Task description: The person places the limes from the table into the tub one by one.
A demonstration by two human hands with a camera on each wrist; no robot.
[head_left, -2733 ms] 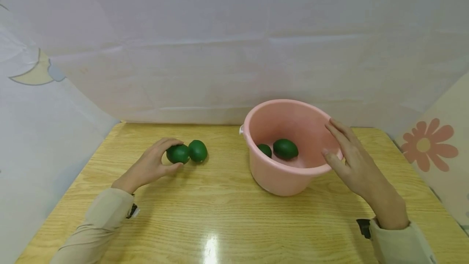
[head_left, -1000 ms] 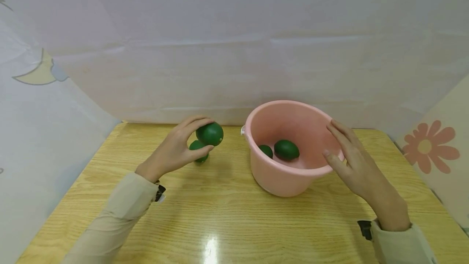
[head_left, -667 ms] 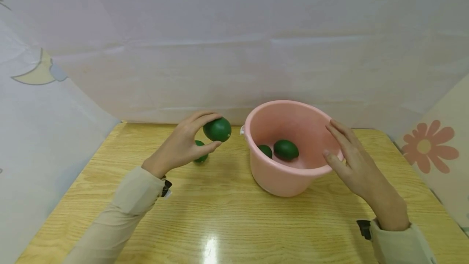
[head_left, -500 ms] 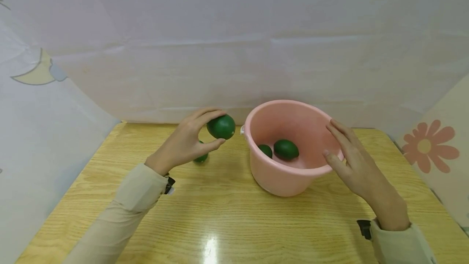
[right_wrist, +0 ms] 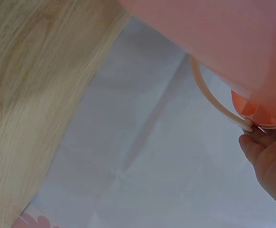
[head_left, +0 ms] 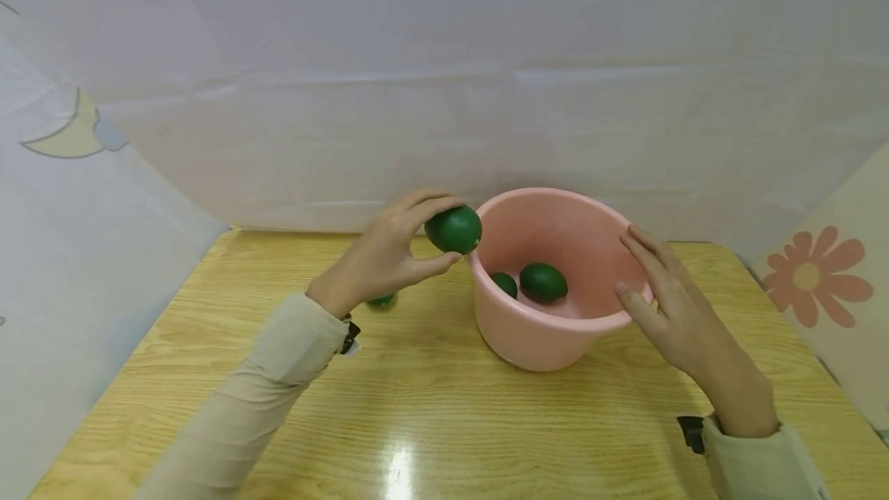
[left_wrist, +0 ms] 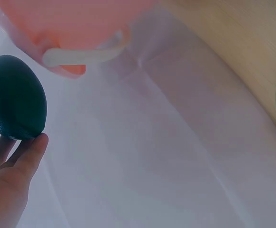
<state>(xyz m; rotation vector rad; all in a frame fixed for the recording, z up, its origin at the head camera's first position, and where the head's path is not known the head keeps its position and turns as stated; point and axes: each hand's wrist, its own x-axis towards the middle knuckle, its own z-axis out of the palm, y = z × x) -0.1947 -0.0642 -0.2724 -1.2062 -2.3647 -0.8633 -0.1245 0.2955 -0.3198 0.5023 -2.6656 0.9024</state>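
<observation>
My left hand (head_left: 389,253) pinches a dark green lime (head_left: 454,230) between thumb and fingers, held up at the left rim of a pink bucket (head_left: 535,342). In the left wrist view the same lime (left_wrist: 15,97) sits at the fingertips, just beside the bucket's outer wall and white handle. Two more limes lie on the bucket's floor, one (head_left: 543,282) in full sight and one (head_left: 505,284) partly behind the near rim. My right hand (head_left: 670,303) rests on the bucket's right rim with its fingers fairly straight, close to the handle's end in the right wrist view.
Another lime (head_left: 380,301) lies on the wooden table (head_left: 430,423), mostly hidden under my left hand. A pale cloth backdrop (head_left: 389,99) rises right behind the table's far edge and along both sides. The bucket's handle (right_wrist: 214,97) hangs down outside its wall.
My left hand has taken hold of one of two limes on the table, lifted it and carried it rightwards to the bucket's rim. The right hand and bucket have stayed in place.
</observation>
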